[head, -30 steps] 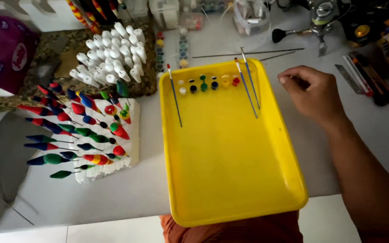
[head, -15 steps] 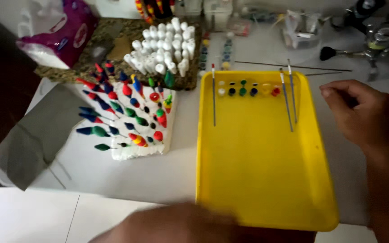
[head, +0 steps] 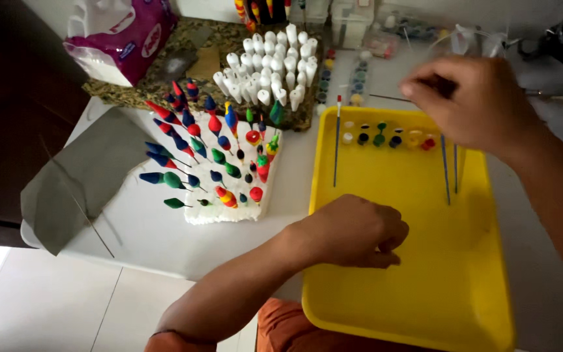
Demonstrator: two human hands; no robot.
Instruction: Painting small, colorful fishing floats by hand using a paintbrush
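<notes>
Two thin brushes point(head: 449, 171) lie on the yellow tray point(head: 412, 306), in its far right part, their long axes running away from the person, nearly parallel to the tray's side. Their far ends sit directly under the right hand point(head: 474, 107), which hovers over the tray's far right corner with fingers bunched as if pinching; whether it grips anything thin I cannot tell. The left hand point(head: 353, 231) is well apart from the brushes, curled loosely closed with its fingertips on the tray's left side, with nothing visible in it. So the right hand is much the nearer. A third brush point(head: 337, 140) lies along the tray's left rim, beyond the left hand, and a row of small paint dabs point(head: 389, 135) sits across the far end. Left of the tray stands a white foam block point(head: 229, 212) stuck with painted floats.

Half a second ago the left hand was a blur at the near edge, and the right hand rested by the tray's right rim.
</notes>
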